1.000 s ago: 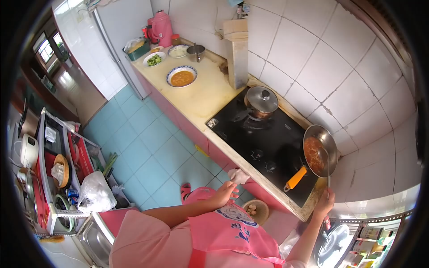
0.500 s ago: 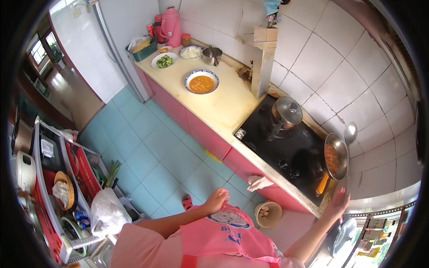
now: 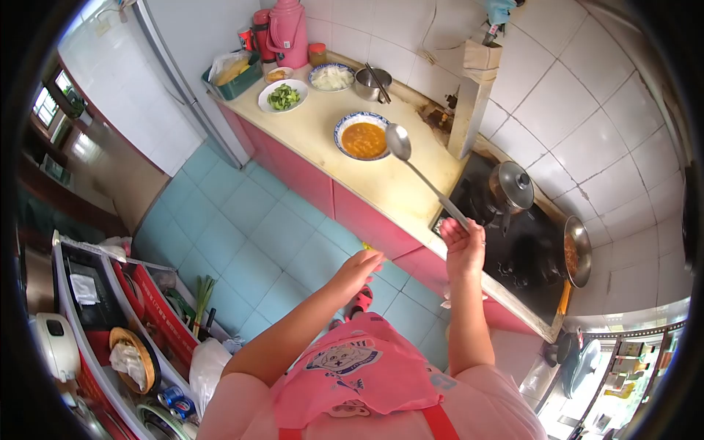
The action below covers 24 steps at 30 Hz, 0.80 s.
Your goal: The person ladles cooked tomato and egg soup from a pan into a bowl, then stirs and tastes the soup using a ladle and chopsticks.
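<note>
My right hand [image 3: 466, 249] is closed around the handle end of a metal ladle [image 3: 433, 183], in front of the stove's near left corner. The ladle's round head [image 3: 398, 139] hangs at the right rim of a blue-patterned bowl [image 3: 338, 134] holding orange-red food with liquid [image 3: 364, 141]. Whether head and rim touch, I cannot tell. My left hand [image 3: 359, 271] is raised over the floor in front of the counter, fingers stretched out and nothing visible in it.
A frying pan [image 3: 587, 253] with reddish food and a lidded pot [image 3: 513, 183] stand on the black stove [image 3: 528, 257]. Along the counter's back are a plate of chopped greens [image 3: 284, 95], a plate of white pieces [image 3: 331, 76] and a steel pot [image 3: 372, 88] with chopsticks.
My right hand has carried the ladle left from beside the frying pan to the blue-patterned bowl. My left hand has risen, and the view has shifted.
</note>
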Available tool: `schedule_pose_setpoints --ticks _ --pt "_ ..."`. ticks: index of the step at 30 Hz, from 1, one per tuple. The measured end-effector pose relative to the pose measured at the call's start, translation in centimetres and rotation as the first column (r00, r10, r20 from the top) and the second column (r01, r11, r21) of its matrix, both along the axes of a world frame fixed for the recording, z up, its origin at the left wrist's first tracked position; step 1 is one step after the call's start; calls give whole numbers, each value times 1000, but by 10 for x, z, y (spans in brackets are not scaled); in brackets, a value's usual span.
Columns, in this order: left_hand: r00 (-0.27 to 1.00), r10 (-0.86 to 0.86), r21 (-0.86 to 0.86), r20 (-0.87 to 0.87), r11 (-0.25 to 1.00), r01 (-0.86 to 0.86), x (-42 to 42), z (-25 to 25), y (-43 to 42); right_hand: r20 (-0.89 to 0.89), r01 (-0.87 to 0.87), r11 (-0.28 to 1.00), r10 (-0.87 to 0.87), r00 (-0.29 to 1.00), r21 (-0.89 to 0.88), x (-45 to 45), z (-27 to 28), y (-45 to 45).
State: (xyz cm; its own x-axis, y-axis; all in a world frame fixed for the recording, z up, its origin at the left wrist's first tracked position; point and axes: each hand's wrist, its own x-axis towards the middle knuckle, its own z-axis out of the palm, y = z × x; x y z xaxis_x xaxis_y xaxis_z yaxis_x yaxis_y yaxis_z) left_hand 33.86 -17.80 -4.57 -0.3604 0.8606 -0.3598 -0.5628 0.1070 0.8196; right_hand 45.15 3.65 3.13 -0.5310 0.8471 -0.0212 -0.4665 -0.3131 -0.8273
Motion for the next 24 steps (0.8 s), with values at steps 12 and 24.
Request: schedule_pose_setpoints --ticks 12,24 --pt "957 -44 219 288 975 -21 -135 42 153 266 -168 969 116 957 180 -150 -19 -9" --pt "915 -298 197 273 948 250 -246 26 144 513 -259 666 -216 831 700 -224 -31 -40"
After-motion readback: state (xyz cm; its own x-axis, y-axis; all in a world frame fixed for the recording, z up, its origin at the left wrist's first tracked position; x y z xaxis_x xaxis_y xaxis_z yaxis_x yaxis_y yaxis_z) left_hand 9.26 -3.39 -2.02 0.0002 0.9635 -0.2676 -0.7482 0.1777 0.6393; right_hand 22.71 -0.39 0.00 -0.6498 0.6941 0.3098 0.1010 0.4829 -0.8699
